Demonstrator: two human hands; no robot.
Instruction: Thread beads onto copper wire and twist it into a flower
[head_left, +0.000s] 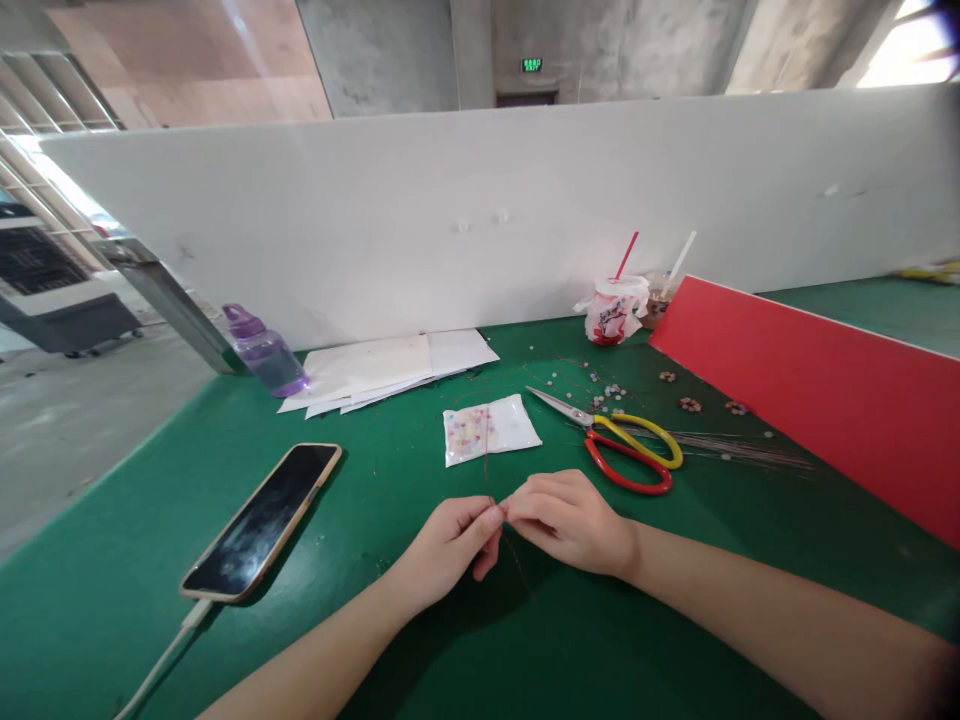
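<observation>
My left hand [455, 548] and my right hand [574, 522] meet fingertip to fingertip above the green table. Between their pinched fingers runs a thin brownish wire [486, 470], one end pointing up and the other trailing down. Whatever sits on the wire at the fingertips is hidden. Just beyond the hands lies a small clear-and-white packet of pastel beads [469, 432]. Scissors [634, 455] with one yellow and one red handle rest to the right, blades pointing up-left. Loose beads [611, 392] are scattered past them, and a bundle of thin wires [739, 450] extends rightward.
A phone [262, 525] on a white cable lies at left. Behind it stand a purple bottle [266, 350] and paper sheets [390, 365]. A wrapped cup [611, 310], small beaded rings [690, 405] and a red board [810, 390] are at right. A white partition [375, 220] closes the back.
</observation>
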